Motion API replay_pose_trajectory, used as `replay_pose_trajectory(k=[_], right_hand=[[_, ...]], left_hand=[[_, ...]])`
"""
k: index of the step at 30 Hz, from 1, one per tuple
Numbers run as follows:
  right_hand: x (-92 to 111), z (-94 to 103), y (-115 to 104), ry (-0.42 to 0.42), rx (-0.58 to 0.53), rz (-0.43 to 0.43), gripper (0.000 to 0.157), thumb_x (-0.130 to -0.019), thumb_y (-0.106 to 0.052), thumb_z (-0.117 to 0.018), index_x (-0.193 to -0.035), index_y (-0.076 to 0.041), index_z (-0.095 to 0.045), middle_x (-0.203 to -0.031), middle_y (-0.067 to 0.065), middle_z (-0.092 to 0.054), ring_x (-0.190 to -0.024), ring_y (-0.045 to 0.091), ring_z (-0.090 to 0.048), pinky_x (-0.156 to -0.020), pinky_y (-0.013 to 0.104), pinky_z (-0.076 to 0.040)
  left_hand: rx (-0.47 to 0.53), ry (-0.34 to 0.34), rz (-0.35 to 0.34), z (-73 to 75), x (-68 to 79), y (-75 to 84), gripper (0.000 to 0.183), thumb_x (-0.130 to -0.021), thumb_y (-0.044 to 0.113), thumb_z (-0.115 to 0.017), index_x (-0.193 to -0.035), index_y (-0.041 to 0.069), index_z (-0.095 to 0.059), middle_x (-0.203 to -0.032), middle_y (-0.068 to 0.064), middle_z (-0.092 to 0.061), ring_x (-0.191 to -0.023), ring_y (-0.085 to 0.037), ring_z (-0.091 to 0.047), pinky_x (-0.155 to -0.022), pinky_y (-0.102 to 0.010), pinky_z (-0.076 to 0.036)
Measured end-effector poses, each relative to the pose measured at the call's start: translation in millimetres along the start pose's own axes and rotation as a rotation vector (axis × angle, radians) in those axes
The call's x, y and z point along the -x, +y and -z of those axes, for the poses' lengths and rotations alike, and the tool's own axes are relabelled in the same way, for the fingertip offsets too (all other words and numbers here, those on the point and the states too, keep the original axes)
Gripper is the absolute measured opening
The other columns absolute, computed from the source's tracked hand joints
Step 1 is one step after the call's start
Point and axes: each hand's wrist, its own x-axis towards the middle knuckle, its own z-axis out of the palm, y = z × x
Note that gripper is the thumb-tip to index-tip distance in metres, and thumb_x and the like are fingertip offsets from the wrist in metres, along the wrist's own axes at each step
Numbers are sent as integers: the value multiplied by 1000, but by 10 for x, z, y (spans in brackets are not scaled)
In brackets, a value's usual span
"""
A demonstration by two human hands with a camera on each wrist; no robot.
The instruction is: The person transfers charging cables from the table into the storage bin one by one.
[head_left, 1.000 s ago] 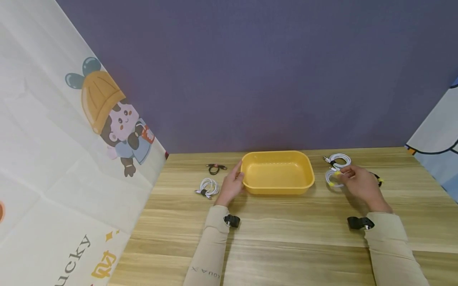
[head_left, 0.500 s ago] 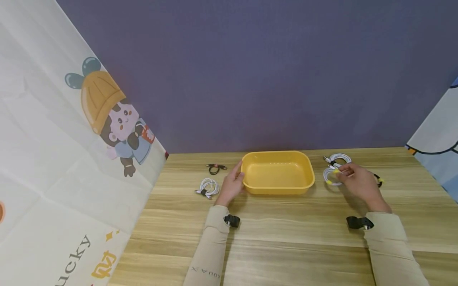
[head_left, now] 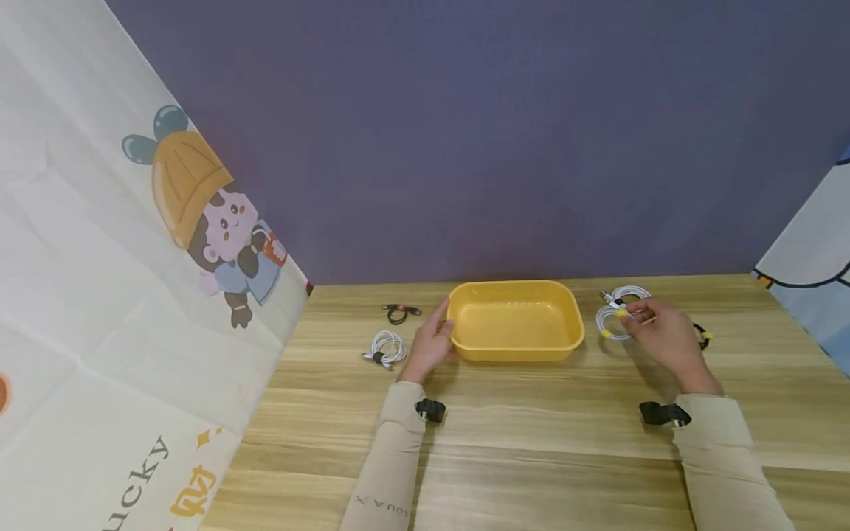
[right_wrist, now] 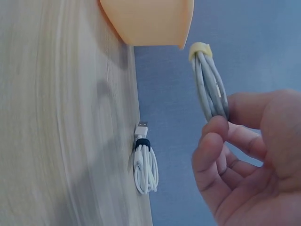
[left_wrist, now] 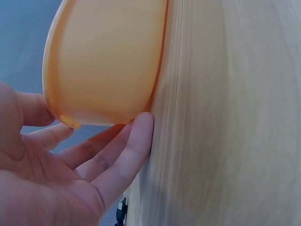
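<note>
A coiled white cable with yellow ties (head_left: 606, 334) is pinched between thumb and fingers of my right hand (head_left: 667, 338). In the right wrist view this cable (right_wrist: 207, 82) hangs above the table, seen nearly edge-on. My left hand (head_left: 428, 349) rests at the left end of a yellow plastic basin (head_left: 518, 354). Seen from the left wrist, the fairly straight fingers (left_wrist: 129, 153) touch the basin's outer wall, and the thumb lies at its rim. Behind the held coil lies a white cable with a black strap (head_left: 634, 293). A black cable with a yellow tie (head_left: 704, 337) is partly hidden by my right hand.
Left of the basin lie a small black cable (head_left: 398, 313) and a white coiled cable with a black strap (head_left: 388, 349). The wooden table (head_left: 518, 442) meets a dark blue backdrop (head_left: 478, 147) at its far edge. A printed white sheet (head_left: 86, 280) borders the left side.
My right hand has shifted slightly left and up with the pinched white cable, uncovering more of the coil. The left hand and the basin have stayed in place.
</note>
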Motion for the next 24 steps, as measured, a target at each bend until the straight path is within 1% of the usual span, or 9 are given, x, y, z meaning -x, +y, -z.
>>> replay_pose_trajectory(k=[3,8,10,14,18,24], right_hand=[[6,-13,-27,0,-18,-17,31,-100,-23,-65,-117,3,-66,-103,28,-69,-82,31,-68,-53,27,-49],[14,-17,-65,-3,-30,-29,34,-101,-26,-63,-120,2,-65,-105,26,-68,-87,35,-68,-54,28,-50],[14,-16,-76,-3,-32,-28,34,-101,-26,-62,-120,2,-65,-105,26,-67,-89,38,-67,-55,29,-51],[10,-17,-103,2,-32,-27,33,-101,-26,-62,-119,1,-65,-105,25,-68,-89,38,-67,-55,29,-50],[7,-26,-137,10,-27,-28,33,-100,-28,-64,-118,0,-66,-102,22,-69,-87,33,-67,-56,27,-50],[4,-47,-188,39,-40,6,29,-98,-25,-68,-113,0,-68,-98,21,-70,-76,18,-64,-54,23,-49]], left_hand=[[-1,0,3,5,0,-6,53,-110,27,-43,-162,33,-31,-138,-20,-64,-82,-24,-75,-70,-36,-64],[-3,-1,12,13,-5,-10,53,-110,28,-44,-161,36,-30,-139,-19,-64,-83,-23,-75,-71,-36,-64],[2,-2,13,14,-8,-8,54,-110,28,-44,-161,35,-30,-139,-19,-64,-82,-23,-75,-71,-36,-64],[15,-1,18,9,-7,-8,53,-110,28,-44,-160,38,-31,-138,-19,-64,-79,-22,-74,-70,-37,-64],[21,-3,24,4,-8,-13,53,-110,29,-44,-160,41,-32,-138,-18,-65,-79,-21,-74,-69,-36,-64],[15,-8,18,5,-7,2,54,-110,28,-44,-162,33,-30,-137,-19,-65,-81,-22,-74,-70,-37,-64]])
